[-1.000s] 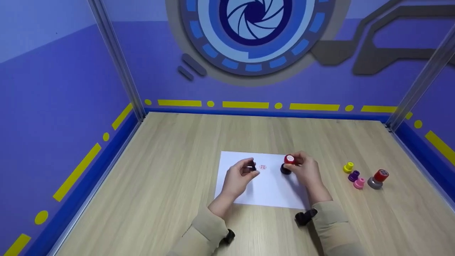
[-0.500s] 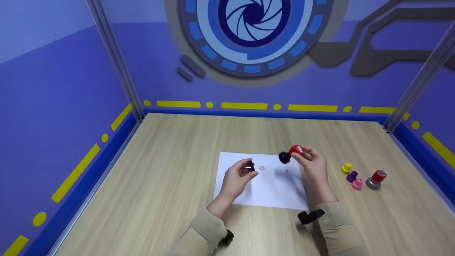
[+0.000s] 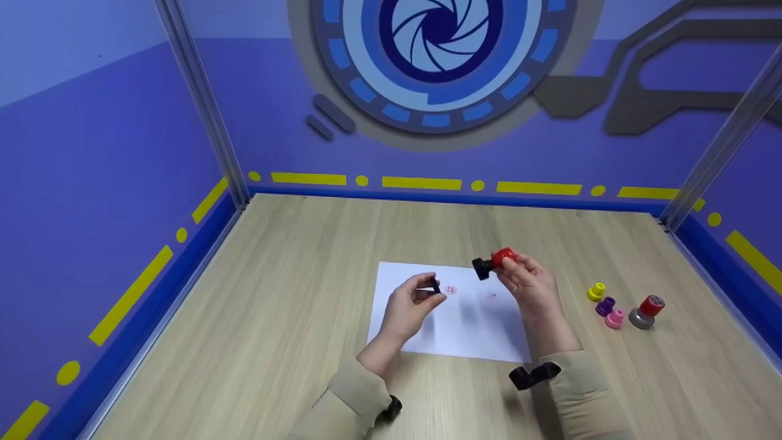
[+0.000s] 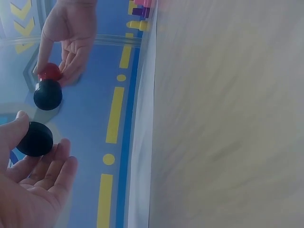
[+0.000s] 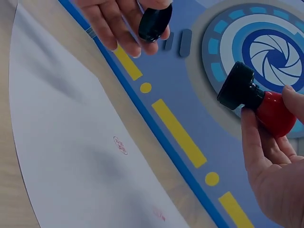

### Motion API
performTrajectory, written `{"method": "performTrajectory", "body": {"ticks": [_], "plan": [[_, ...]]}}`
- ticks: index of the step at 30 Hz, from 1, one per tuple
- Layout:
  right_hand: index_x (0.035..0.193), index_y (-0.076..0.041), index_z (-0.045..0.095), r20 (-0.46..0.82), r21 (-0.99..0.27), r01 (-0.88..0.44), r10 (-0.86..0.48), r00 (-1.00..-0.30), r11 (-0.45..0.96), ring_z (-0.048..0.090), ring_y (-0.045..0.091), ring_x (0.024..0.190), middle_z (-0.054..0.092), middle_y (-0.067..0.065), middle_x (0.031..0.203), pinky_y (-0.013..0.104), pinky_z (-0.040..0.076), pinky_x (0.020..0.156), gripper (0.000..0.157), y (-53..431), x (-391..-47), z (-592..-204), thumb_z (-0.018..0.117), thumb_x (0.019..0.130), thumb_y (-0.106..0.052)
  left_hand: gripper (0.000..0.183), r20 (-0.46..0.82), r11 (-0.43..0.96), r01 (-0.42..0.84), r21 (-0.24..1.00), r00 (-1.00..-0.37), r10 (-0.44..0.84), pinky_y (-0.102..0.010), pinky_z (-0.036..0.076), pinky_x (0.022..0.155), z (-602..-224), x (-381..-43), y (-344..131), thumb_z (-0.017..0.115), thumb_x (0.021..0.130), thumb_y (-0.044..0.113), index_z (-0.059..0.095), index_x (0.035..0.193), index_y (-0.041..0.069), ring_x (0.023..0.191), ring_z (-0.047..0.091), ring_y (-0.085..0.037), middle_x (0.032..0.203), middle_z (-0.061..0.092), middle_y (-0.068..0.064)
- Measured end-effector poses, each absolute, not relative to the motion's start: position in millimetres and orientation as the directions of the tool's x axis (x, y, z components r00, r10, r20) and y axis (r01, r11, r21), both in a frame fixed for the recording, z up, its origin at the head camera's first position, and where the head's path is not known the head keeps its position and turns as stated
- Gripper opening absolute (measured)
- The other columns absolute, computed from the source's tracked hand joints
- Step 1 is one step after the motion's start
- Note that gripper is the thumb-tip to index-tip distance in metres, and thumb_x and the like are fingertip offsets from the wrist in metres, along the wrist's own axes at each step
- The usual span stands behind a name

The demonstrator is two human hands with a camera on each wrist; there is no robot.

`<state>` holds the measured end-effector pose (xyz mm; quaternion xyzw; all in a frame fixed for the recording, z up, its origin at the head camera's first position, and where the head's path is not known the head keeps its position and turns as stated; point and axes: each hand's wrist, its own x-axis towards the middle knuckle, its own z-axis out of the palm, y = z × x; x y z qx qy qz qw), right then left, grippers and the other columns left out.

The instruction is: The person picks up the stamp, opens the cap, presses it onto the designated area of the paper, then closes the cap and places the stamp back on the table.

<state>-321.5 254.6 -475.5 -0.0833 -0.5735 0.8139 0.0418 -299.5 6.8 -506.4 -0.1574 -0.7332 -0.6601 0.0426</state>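
Above a sheet of white paper [image 3: 452,333], my right hand [image 3: 536,292] grips a stamp by its red handle [image 5: 276,113]. The stamp's black base [image 5: 236,86] is tilted toward the left in the head view. Between thumb and fingers, my left hand [image 3: 405,310] pinches a black round cap [image 4: 35,139], held over the paper's left half. A round red imprint [image 3: 451,290] shows on the sheet between the hands. Farther right, below the stamp, is a fainter, smaller red mark [image 3: 492,296].
Right of the paper stand a yellow stamp [image 3: 596,292], a purple stamp [image 3: 605,306] and a pink stamp [image 3: 614,318]. A red and grey stamp [image 3: 647,311] stands beside them. Printed blue panels [image 3: 391,140] border the wooden table [image 3: 293,275].
My right hand has lifted the stamp from the paper's right side and tipped its base leftward. A faint red mark now shows where it stood. My left hand has stayed put.
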Motion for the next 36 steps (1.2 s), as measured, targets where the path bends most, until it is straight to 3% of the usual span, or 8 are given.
{"method": "performTrajectory", "body": {"ticks": [4,8,13,16,21,24,31,36], "plan": [[0.129,-0.004,0.056,-0.002,-0.983,-0.036,0.207,-0.978,-0.182,0.07,0.001,0.096,0.074,-0.008,0.104,0.017,0.059,0.087,0.036,254,-323,-481,0.07,0.096,-0.003,0.042,0.269,0.083,0.286,0.955,-0.947,0.174,-0.025,0.061,0.092,-506,-299,6,0.077,0.093,0.01,0.064,0.131,0.0,0.109,0.072,-0.03,0.121,0.07,-0.019],[0.135,0.002,0.059,0.139,-0.975,-0.089,0.248,-0.959,0.201,0.065,0.008,0.103,0.072,0.011,0.12,0.012,0.053,0.087,0.045,255,-326,-491,0.072,0.092,0.002,0.042,0.273,0.077,0.29,0.954,-0.946,0.176,-0.026,0.061,0.091,-507,-299,6,0.077,0.092,0.01,0.064,0.131,-0.001,0.108,0.073,-0.031,0.122,0.069,-0.023],[0.131,0.002,0.066,0.261,-0.85,-0.122,0.207,-0.943,0.513,0.067,0.034,0.113,0.067,0.027,0.13,0.038,0.058,0.1,0.042,258,-329,-503,0.075,0.09,0.002,0.041,0.273,0.078,0.291,0.953,-0.944,0.185,-0.029,0.061,0.092,-507,-299,5,0.077,0.093,0.01,0.064,0.131,0.001,0.108,0.072,-0.032,0.123,0.068,-0.025],[0.13,0.003,0.066,0.277,-0.82,-0.133,0.183,-0.943,0.557,0.067,0.04,0.114,0.068,0.028,0.128,0.047,0.057,0.1,0.042,260,-331,-509,0.076,0.089,0.002,0.041,0.264,0.093,0.285,0.954,-0.946,0.189,-0.029,0.061,0.092,-507,-300,5,0.077,0.093,0.011,0.064,0.131,0.002,0.108,0.072,-0.031,0.124,0.068,-0.024],[0.13,0.003,0.067,0.272,-0.805,-0.139,0.149,-0.951,0.577,0.069,0.039,0.113,0.069,0.026,0.129,0.017,0.055,0.088,0.044,263,-333,-515,0.078,0.087,0.002,0.042,0.251,0.102,0.272,0.957,-0.95,0.187,-0.025,0.062,0.089,-507,-300,5,0.078,0.092,0.011,0.064,0.13,0.0,0.104,0.074,-0.028,0.122,0.07,-0.022],[0.13,0.003,0.067,0.269,-0.801,-0.144,0.134,-0.954,0.58,0.07,0.039,0.113,0.069,0.025,0.13,0.011,0.051,0.086,0.045,263,-334,-516,0.078,0.087,0.003,0.043,0.248,0.097,0.268,0.959,-0.951,0.183,-0.024,0.062,0.087,-507,-300,5,0.079,0.091,0.009,0.065,0.13,-0.001,0.102,0.074,-0.027,0.121,0.071,-0.02],[0.132,0.003,0.066,0.268,-0.787,-0.142,0.125,-0.955,0.601,0.07,0.039,0.112,0.068,0.026,0.131,0.032,0.059,0.093,0.046,263,-335,-518,0.078,0.088,0.002,0.042,0.248,0.093,0.267,0.959,-0.952,0.178,-0.024,0.062,0.087,-508,-302,5,0.078,0.091,0.008,0.064,0.129,-0.002,0.103,0.074,-0.03,0.12,0.071,-0.02],[0.136,0.001,0.064,0.243,-0.781,-0.127,0.111,-0.964,0.612,0.067,0.04,0.116,0.066,0.026,0.135,0.049,0.057,0.1,0.049,261,-334,-519,0.078,0.09,-0.004,0.043,0.244,0.105,0.265,0.959,-0.954,0.175,-0.023,0.061,0.086,-507,-301,4,0.078,0.091,0.008,0.065,0.13,-0.001,0.102,0.074,-0.027,0.119,0.072,-0.018]]}}
